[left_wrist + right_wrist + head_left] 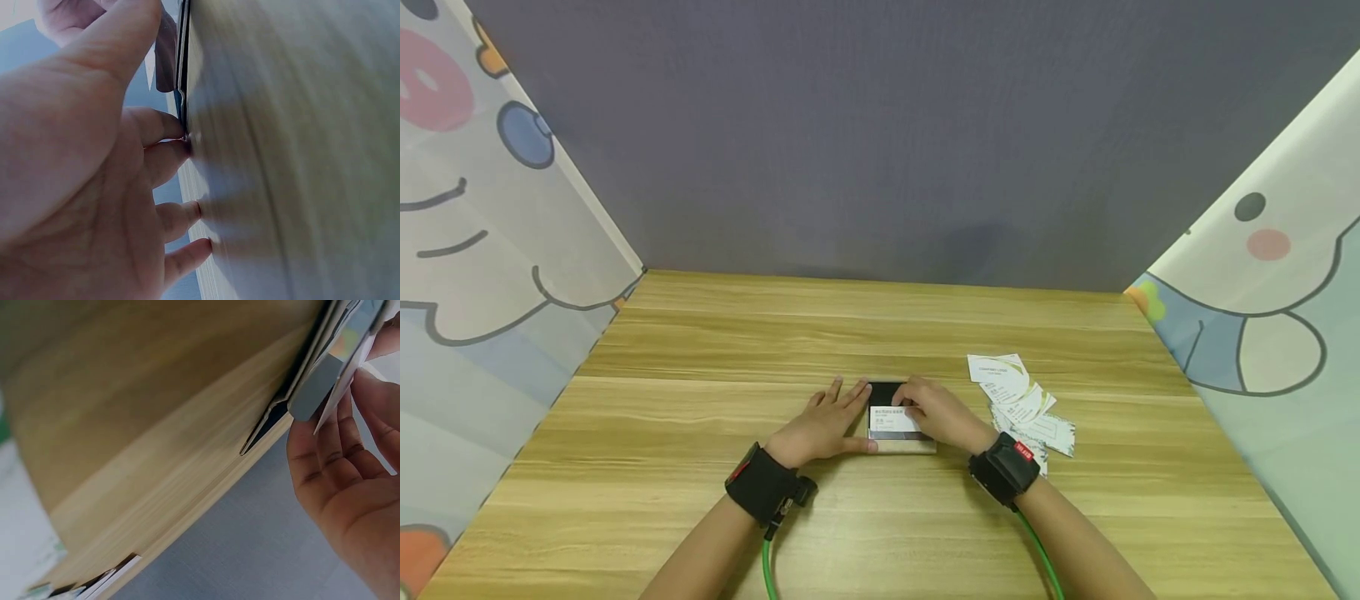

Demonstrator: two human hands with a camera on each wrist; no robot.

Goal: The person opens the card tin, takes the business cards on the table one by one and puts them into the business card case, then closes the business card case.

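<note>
A flat card case (pixel 901 447) with a dark inside lies on the table between both hands, folded out. My left hand (pixel 826 427) has its fingers spread, fingertips and thumb touching the case's left side. Over the case my right hand (pixel 951 418) pinches a white business card (pixel 887 419) by its right part. In the right wrist view that card (pixel 335 400) shows edge-on between thumb and fingers, beside a grey rounded flap (pixel 314 387) of the case. The left wrist view shows the case's edge (pixel 182 69) against the fingertips.
Several printed cards (pixel 1007 379) lie fanned out on the wooden table (pixel 700 358), right of the case and partly behind the right wrist. A grey panel (pixel 880 150) stands at the back, with cartoon-printed sheets on both sides. Green cables (pixel 767 567) run from the wrist straps.
</note>
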